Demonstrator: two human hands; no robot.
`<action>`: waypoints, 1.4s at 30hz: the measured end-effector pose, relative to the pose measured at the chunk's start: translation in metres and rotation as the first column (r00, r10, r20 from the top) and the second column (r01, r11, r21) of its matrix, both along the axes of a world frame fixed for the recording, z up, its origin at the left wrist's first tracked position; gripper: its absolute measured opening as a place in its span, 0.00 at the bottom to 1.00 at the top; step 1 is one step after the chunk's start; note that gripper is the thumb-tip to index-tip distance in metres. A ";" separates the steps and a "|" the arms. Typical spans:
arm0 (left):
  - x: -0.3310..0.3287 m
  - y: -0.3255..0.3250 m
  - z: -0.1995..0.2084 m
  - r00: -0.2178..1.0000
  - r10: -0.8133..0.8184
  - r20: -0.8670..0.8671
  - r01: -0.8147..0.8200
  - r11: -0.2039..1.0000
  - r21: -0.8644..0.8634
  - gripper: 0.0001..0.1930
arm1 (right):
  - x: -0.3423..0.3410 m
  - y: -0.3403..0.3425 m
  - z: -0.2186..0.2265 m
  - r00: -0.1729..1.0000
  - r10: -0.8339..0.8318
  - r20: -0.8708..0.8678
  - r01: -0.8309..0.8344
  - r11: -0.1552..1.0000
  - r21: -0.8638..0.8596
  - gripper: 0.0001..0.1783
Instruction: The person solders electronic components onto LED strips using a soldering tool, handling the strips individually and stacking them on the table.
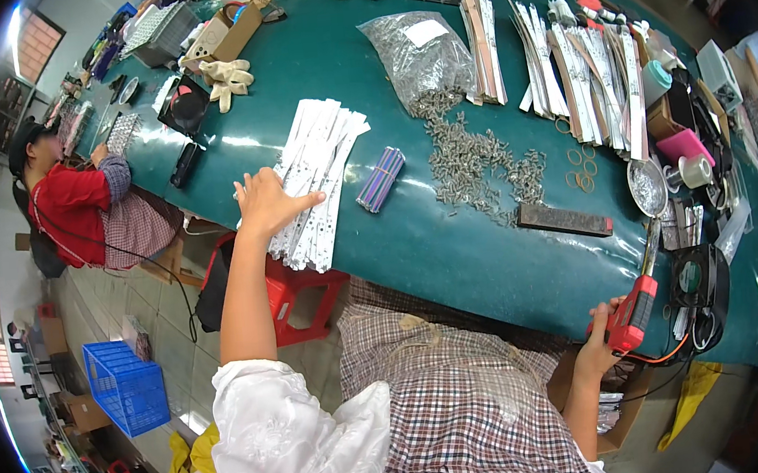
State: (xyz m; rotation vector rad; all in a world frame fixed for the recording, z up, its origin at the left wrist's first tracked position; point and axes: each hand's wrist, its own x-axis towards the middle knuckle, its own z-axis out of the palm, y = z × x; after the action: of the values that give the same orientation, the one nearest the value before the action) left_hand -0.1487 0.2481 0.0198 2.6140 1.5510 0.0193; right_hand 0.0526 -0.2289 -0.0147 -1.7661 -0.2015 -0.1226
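My left hand (268, 203) is over a fanned stack of white strips with small dark marks (313, 165), its thumb stretched out and fingers apart. To the right of the stack lies a bundle of thin purple and blue sticks (380, 180), bound with a band. At the table's near right edge, my right hand (597, 343) is closed on the end of a red and black soldering iron (635, 314). Its metal shaft points away from me toward a round silver dish (647, 187). Many small metal pieces (477, 165) spill from a clear plastic bag (415, 46).
A dark bar (564, 219) lies on the green table (454, 261), near rubber bands (582, 169). Strip bundles (596, 79) line the far right. A small black fan (699, 279) stands beside the iron. A person in red (79, 206) sits at the left; a red stool (299, 303) is below.
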 end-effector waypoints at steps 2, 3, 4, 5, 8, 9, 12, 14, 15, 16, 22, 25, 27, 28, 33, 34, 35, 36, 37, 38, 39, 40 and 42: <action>0.001 -0.002 0.005 0.999 0.023 -0.029 -0.025 0.999 -0.049 0.49 | -0.001 0.002 0.001 1.000 0.004 0.004 -0.004 1.000 0.012 0.19; 0.005 -0.008 0.016 0.998 0.039 -0.051 -0.044 0.992 -0.118 0.53 | -0.001 0.002 0.001 1.000 0.004 0.004 -0.004 1.000 0.011 0.19; 0.009 -0.013 0.021 0.996 0.053 -0.073 -0.065 0.980 -0.187 0.56 | -0.001 0.002 0.001 1.000 0.003 -0.011 -0.003 1.000 0.015 0.19; 0.010 -0.018 0.020 0.996 0.055 -0.073 -0.068 0.980 -0.186 0.56 | -0.001 0.002 0.001 1.000 0.004 -0.025 -0.004 1.000 0.022 0.19; 0.012 -0.032 0.016 0.998 0.054 -0.037 -0.059 0.983 -0.171 0.66 | 0.002 0.000 -0.002 1.000 0.026 -0.014 -0.026 1.000 0.010 0.19; 0.014 -0.035 0.013 0.992 0.058 -0.108 -0.072 0.989 -0.129 0.69 | 0.002 0.001 -0.001 0.999 0.030 -0.013 -0.030 1.000 0.010 0.19; 0.019 -0.038 0.004 0.975 0.082 -0.207 -0.103 0.990 -0.094 0.75 | 0.002 0.003 -0.001 1.000 0.009 -0.026 -0.009 1.000 -0.001 0.19; 0.019 -0.038 0.005 0.972 0.115 -0.203 -0.135 0.987 -0.090 0.74 | 0.001 0.003 -0.001 1.000 0.013 -0.023 -0.013 1.000 -0.003 0.20; 0.019 -0.037 0.007 0.973 0.117 -0.200 -0.137 0.987 -0.089 0.74 | 0.001 0.003 -0.001 1.000 0.015 -0.021 -0.015 1.000 -0.002 0.20; 0.019 -0.035 0.009 0.971 0.117 -0.207 -0.147 0.979 -0.138 0.74 | 0.000 0.001 -0.002 1.000 0.014 -0.014 -0.014 1.000 -0.001 0.20; 0.015 -0.022 0.008 0.968 0.167 -0.186 -0.194 0.971 -0.137 0.72 | 0.000 0.001 -0.001 1.000 0.015 -0.023 -0.016 1.000 -0.020 0.20; 0.008 -0.009 0.005 0.963 0.205 -0.175 -0.224 0.970 -0.098 0.71 | 0.000 -0.001 -0.003 1.000 0.015 -0.015 -0.015 0.999 -0.034 0.20; 0.002 0.005 0.004 0.953 0.239 -0.187 -0.256 0.964 -0.069 0.69 | 0.001 -0.004 -0.005 1.000 0.016 -0.002 -0.016 0.999 -0.035 0.20; -0.002 0.013 0.004 0.952 0.242 -0.186 -0.259 0.963 -0.070 0.69 | 0.001 -0.005 -0.005 1.000 -0.010 -0.028 0.009 1.000 -0.025 0.20; -0.023 0.064 0.003 0.948 0.259 -0.183 -0.276 0.958 -0.074 0.67 | 0.002 -0.007 -0.003 0.999 -0.025 -0.042 0.023 0.998 -0.054 0.19; -0.027 0.075 0.003 0.945 0.269 -0.189 -0.287 0.955 -0.076 0.67 | 0.001 -0.007 -0.003 0.999 -0.038 -0.036 0.036 0.998 -0.046 0.19; -0.033 0.086 0.001 0.942 0.284 -0.178 -0.299 0.952 -0.068 0.65 | 0.001 -0.006 -0.003 0.998 -0.050 -0.030 0.048 0.998 -0.037 0.19; -0.039 0.097 -0.001 0.942 0.286 -0.175 -0.301 0.951 -0.069 0.65 | 0.000 -0.004 0.000 0.999 -0.047 -0.028 0.046 0.998 -0.037 0.19; -0.045 0.108 -0.002 0.937 0.303 -0.176 -0.318 0.946 -0.067 0.65 | -0.002 -0.002 0.004 0.998 -0.053 -0.039 0.052 0.998 -0.040 0.19; -0.046 0.115 0.000 0.933 0.315 -0.176 -0.330 0.942 -0.067 0.65 | -0.004 0.000 0.006 0.997 -0.063 -0.050 0.061 0.997 -0.044 0.19; -0.047 0.121 0.004 0.930 0.320 -0.180 -0.342 0.934 -0.104 0.66 | -0.004 -0.001 0.005 0.997 -0.064 -0.046 0.062 0.997 -0.046 0.19; -0.050 0.126 0.003 0.931 0.320 -0.177 -0.341 0.934 -0.107 0.66 | -0.004 -0.002 0.003 0.996 -0.075 -0.037 0.074 0.996 -0.051 0.20; -0.057 0.134 0.003 0.942 0.301 -0.150 -0.316 0.945 -0.089 0.66 | -0.004 -0.001 0.002 0.996 -0.087 -0.025 0.085 0.995 -0.057 0.20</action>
State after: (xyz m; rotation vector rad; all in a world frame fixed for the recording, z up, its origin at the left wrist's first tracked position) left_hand -0.2054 0.3825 0.0227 2.3046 1.9333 -0.2179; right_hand 0.0487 -0.2301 -0.0130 -1.8316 -0.1104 -0.1564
